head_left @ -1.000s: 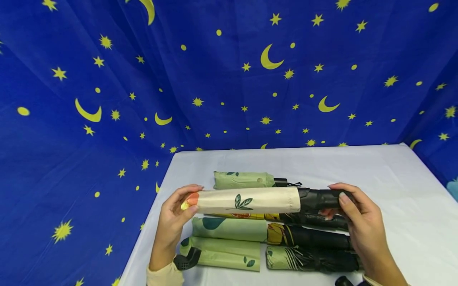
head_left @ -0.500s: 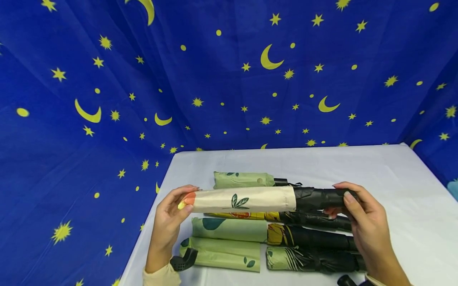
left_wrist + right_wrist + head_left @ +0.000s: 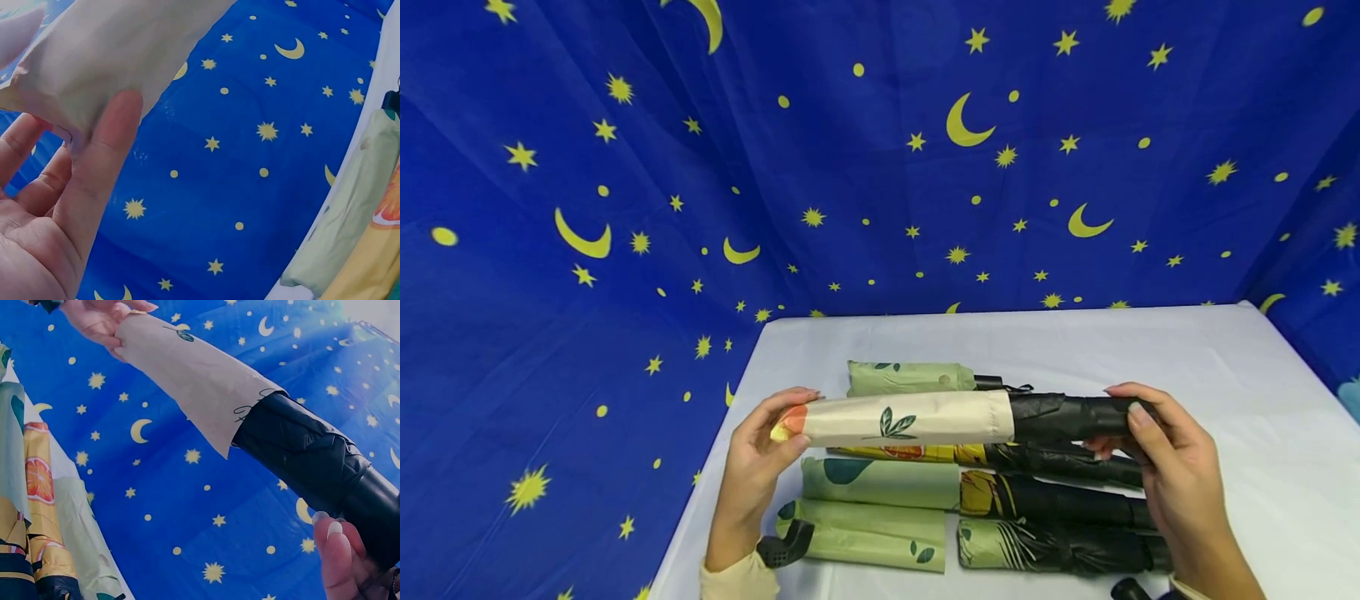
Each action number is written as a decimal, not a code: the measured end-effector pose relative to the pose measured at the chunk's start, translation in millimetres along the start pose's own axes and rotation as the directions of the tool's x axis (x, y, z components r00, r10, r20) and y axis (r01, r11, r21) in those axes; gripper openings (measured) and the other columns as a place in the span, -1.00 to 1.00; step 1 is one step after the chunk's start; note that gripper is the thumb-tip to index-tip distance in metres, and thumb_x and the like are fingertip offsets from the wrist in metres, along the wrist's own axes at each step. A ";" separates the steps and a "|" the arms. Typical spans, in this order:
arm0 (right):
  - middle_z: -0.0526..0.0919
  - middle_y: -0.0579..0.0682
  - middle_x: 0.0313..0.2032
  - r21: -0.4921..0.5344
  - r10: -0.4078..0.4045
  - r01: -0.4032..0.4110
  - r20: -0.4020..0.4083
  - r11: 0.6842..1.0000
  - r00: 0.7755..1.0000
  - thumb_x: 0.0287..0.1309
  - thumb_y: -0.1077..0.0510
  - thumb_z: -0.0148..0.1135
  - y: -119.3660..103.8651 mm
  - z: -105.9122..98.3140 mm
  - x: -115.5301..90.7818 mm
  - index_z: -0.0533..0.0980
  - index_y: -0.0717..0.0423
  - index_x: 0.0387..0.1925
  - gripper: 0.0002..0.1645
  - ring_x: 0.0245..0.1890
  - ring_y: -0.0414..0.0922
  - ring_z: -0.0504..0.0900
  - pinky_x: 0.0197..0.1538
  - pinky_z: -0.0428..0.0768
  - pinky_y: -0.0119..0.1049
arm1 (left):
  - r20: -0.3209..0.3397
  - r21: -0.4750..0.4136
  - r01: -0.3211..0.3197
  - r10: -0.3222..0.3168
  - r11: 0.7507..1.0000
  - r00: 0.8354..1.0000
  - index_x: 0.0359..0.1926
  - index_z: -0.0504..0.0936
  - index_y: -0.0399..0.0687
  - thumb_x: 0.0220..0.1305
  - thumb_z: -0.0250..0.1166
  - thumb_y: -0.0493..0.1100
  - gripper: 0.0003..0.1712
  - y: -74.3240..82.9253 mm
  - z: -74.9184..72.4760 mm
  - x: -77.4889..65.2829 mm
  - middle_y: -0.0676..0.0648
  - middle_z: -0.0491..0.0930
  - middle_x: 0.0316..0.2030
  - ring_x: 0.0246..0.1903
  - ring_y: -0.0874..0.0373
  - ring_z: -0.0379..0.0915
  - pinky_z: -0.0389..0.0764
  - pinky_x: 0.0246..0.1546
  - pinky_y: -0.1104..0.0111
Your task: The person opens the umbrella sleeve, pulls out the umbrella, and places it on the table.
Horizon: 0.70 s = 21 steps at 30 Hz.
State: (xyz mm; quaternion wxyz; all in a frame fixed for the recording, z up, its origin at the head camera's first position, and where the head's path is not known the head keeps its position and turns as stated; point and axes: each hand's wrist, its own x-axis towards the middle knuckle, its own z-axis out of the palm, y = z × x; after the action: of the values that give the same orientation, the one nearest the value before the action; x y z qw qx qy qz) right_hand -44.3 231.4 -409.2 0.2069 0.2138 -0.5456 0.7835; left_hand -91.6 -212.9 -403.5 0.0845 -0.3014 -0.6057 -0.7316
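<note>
A folded black umbrella [image 3: 1051,417] lies level over the table, its left part inside a cream fabric sleeve [image 3: 958,418] with a green leaf print. At the sleeve's closed orange-and-yellow end, my left hand [image 3: 751,462] pinches the cloth between thumb and fingers. My right hand [image 3: 1183,471] grips the umbrella's black handle end. The right wrist view shows the sleeve's loose open edge around the dark folded canopy [image 3: 294,440]. In the left wrist view the thumb [image 3: 106,144] presses on the sleeve [image 3: 119,50].
Below the held umbrella lie green sleeves [image 3: 880,482] beside folded black umbrellas [image 3: 1067,546], and a yellow sleeve [image 3: 932,453] with an orange-slice print. Behind is a green sleeved umbrella [image 3: 910,377]. The white table [image 3: 1150,342] meets a blue star-and-moon curtain [image 3: 880,167].
My right hand has moved right with the umbrella, and my left hand slightly left with the sleeve. A little more of the black canopy shows outside the sleeve.
</note>
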 end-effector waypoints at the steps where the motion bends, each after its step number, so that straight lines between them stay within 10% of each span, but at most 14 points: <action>1: 0.67 0.26 -0.27 0.002 -0.001 0.001 0.001 1.000 1.000 0.48 0.55 -0.30 0.3 -0.4 -0.1 0.28 0.75 0.17 -0.63 -0.42 0.01 0.72 -0.38 0.68 -0.27 | -0.004 0.009 0.010 -0.010 1.000 1.000 0.23 0.40 -0.63 0.28 0.21 -0.61 -0.51 -0.6 0.0 0.0 -0.32 0.50 0.20 0.14 -0.02 0.50 0.64 0.02 0.32; 21: 0.67 0.27 -0.22 0.011 -0.013 0.013 -0.022 1.000 1.000 0.48 0.56 -0.32 1.1 -8.8 -2.6 0.27 0.76 0.16 -0.63 -0.44 0.02 0.72 -0.38 0.68 -0.26 | -0.052 0.003 -0.031 0.031 1.000 0.998 0.17 0.42 -0.68 0.31 0.20 -0.60 -0.58 -1.5 -12.1 -3.7 -0.24 0.59 0.14 0.09 0.05 0.55 0.64 0.00 0.35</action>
State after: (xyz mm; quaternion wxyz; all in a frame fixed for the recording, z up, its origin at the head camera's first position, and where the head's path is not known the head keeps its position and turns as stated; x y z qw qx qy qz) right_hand -43.7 239.1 -414.3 0.2170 0.2097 -0.5376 0.7874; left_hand -93.5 -224.8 -407.7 0.1121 -0.2916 -0.5993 -0.7370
